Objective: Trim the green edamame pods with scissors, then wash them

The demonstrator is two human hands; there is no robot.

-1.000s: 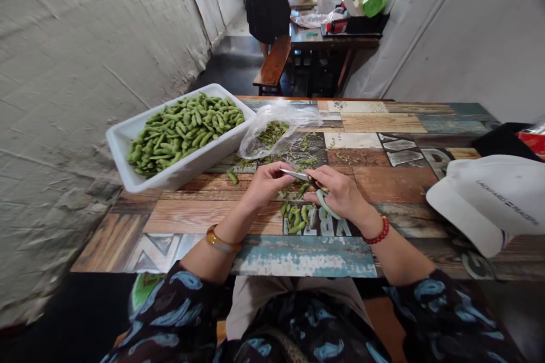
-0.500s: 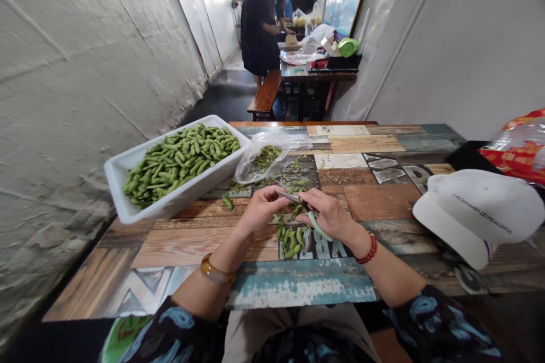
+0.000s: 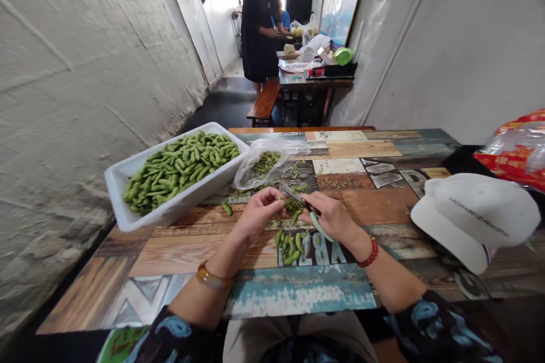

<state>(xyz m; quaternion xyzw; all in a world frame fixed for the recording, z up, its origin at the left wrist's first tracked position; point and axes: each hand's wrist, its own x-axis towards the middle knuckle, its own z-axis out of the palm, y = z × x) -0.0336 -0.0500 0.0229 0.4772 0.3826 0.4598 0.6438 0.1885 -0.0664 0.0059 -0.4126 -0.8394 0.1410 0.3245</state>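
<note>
My right hand (image 3: 330,212) is closed round a pair of scissors (image 3: 315,220) with pale green handles, the blades pointing up and left. My left hand (image 3: 260,212) pinches a green pod (image 3: 281,199) beside the blade tips; most of the pod is hidden by the fingers. Below the hands several loose pods (image 3: 292,249) lie on the patterned table (image 3: 183,247). A single pod (image 3: 227,207) rests left of my left hand. Small green trimmings (image 3: 293,204) are scattered behind and between the hands.
A white tub (image 3: 174,214) heaped with green pods stands at the left. Behind my hands lies a clear plastic bag (image 3: 247,173) with trimmings. On the right are a white cap (image 3: 472,210) and a red package (image 3: 515,153). A person (image 3: 258,28) stands at a farther table (image 3: 313,83).
My left hand has drawn slightly away from the scissors' tips, and the blades now look a little apart. The person at the back stands more upright, with the arms raised.
</note>
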